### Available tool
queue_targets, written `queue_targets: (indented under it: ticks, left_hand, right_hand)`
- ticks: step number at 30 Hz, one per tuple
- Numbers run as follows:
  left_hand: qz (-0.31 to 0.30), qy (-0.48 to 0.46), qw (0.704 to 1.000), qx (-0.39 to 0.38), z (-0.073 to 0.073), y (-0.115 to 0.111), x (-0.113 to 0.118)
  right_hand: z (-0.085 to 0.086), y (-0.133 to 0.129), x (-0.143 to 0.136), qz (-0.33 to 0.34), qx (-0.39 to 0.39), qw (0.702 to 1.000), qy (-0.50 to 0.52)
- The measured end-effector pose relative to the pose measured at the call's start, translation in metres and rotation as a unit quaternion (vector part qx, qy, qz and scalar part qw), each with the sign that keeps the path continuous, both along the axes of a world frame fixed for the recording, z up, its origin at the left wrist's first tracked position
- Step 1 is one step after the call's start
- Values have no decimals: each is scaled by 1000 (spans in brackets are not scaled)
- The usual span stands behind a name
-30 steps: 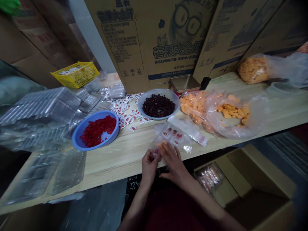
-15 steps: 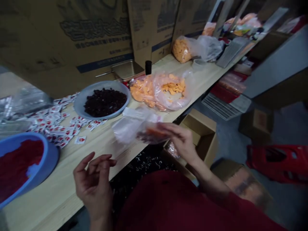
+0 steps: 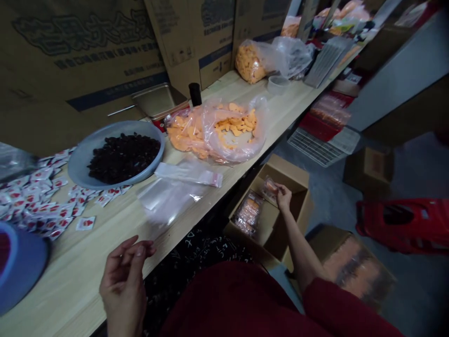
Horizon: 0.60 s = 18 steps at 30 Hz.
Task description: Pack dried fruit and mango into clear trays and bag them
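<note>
My right hand [image 3: 285,199] is down inside an open cardboard carton [image 3: 304,187], its fingers closed on the edge of a filled clear packet [image 3: 270,186]. Several similar packets, dark and orange inside, form a row of filled packets [image 3: 249,213] along the carton's left side. Over the table's front edge hovers my left hand [image 3: 124,276], fingers loosely curled and holding nothing. Flat clear plastic bags [image 3: 171,196] lie on the table just beyond it.
On the table [image 3: 115,220] stand a bowl of dark dried fruit [image 3: 122,157], a bag of orange pieces [image 3: 189,133], scattered small sachets [image 3: 42,201] and a blue basin [image 3: 28,267]. A packed carton [image 3: 351,267] and a red plastic object [image 3: 403,224] rest on the floor.
My right hand has carried the packet from above the table's edge down and right into the carton. My left hand stays near the table's front edge, empty. The view has shifted rightward.
</note>
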<state>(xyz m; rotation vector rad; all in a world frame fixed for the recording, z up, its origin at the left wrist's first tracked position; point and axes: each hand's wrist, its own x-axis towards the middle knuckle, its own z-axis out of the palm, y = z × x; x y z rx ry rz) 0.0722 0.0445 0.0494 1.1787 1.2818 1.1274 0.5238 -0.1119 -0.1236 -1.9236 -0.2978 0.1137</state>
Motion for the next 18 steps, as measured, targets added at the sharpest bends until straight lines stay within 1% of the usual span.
queue_targets:
  ticks: [2,4,6,8,10,13,16,18]
  left_hand:
    - [7,20,1000,-23,-5,0,2]
    - [16,26,998,-46,-8,-1,4]
    - [15,21,998,-60,-10,-3,6]
    - [9,21,998,-65,-12,-4,7]
    - [9,30,997,-66,-14,-5,7]
    - [12,45,996,-70,-18,-7,6]
    - [1,65,995,-81,-22,-8,2]
    - [-5,79,993,-83,-24,-8,-1]
  right_hand:
    - [-30,17,5,4,2,1000,26]
    - [-52,26,3,15,5,998,55]
    - [-69,27,-4,29,9,996,85]
    - [-81,22,-13,44,12,993,109]
    - [-89,15,-22,62,17,990,128]
    - [-95,11,-32,92,29,984,149]
    - [-93,10,-42,127,38,977,166]
    - [-85,4,-47,152,40,972,174]
